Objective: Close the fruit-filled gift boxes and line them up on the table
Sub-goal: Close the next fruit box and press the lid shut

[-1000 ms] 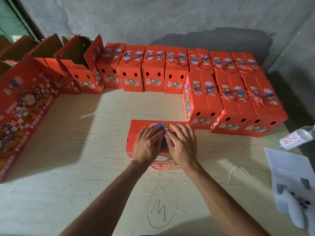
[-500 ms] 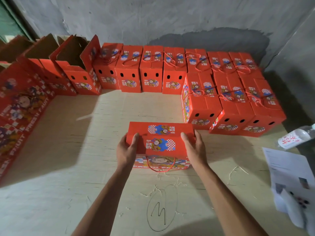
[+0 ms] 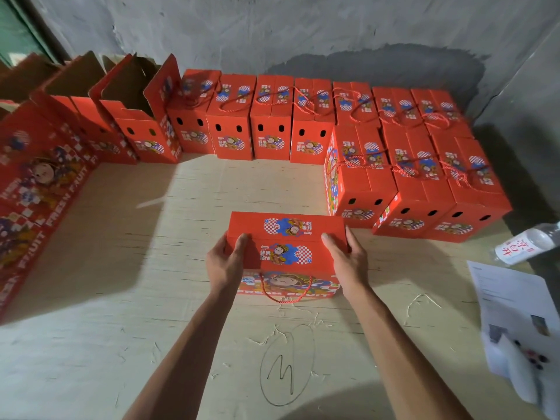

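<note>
Since a second before, both hands had left the middle of the lid, where they had pressed side by side, and had parted to the two ends of the closed gift box (image 3: 286, 253). The left hand (image 3: 225, 262) gripped the box's left end, thumb laid over the top edge, and the right hand (image 3: 345, 257) gripped the right end in the same way, so the hands stood apart with the box between them.

Lowest in the frame, a circled pencil mark (image 3: 286, 369) lay on the pale table (image 3: 127, 268), with printed papers (image 3: 515, 313) at the lower right edge. The held box sat at the centre of the frame, its red rope handle (image 3: 285, 291) hanging down the near face.

Right of centre, three closed boxes (image 3: 421, 189) stood side by side in a front row, the nearest just beside the held box's far right corner. A water bottle (image 3: 530, 242) lay at the right edge. Along the upper part of the frame a back row of closed boxes (image 3: 303, 122) ran against the grey wall (image 3: 303, 31), and at the upper left several open boxes (image 3: 133, 116) stood with flaps up. A flattened box (image 3: 36, 189) leaned at the left edge.
</note>
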### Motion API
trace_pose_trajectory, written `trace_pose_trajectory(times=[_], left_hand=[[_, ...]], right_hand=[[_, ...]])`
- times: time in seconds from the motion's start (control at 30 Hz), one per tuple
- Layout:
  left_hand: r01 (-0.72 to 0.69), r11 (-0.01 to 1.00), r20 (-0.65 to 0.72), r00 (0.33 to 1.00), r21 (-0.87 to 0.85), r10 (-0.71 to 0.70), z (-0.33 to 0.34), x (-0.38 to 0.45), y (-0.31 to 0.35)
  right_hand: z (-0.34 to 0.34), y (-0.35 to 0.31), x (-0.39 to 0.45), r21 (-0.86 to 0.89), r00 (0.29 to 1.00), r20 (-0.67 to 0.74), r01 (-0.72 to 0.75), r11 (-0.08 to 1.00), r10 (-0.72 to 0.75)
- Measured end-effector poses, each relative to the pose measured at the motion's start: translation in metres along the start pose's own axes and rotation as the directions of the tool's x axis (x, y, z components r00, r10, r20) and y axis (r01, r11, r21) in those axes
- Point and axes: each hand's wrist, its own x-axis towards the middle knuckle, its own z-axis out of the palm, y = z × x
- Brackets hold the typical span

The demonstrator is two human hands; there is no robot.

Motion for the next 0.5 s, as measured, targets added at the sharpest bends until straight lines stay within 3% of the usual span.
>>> trace_pose_trajectory(times=[0.3, 0.5], left_hand=[[-0.048, 0.988, -0.083, 0.995, 0.15, 0.061, 0.0, -0.001, -0.001], [-0.011, 0.987, -0.197, 0.98, 0.162, 0.043, 0.006, -0.01, 0.001]], right_hand=[[0.003, -0.003, -0.003, -0.257, 0.996, -0.024, 0.075, 0.963, -0.085], [0.003, -0.005, -0.004, -0.311, 0.997, -0.016, 0.063, 0.948, -0.071]])
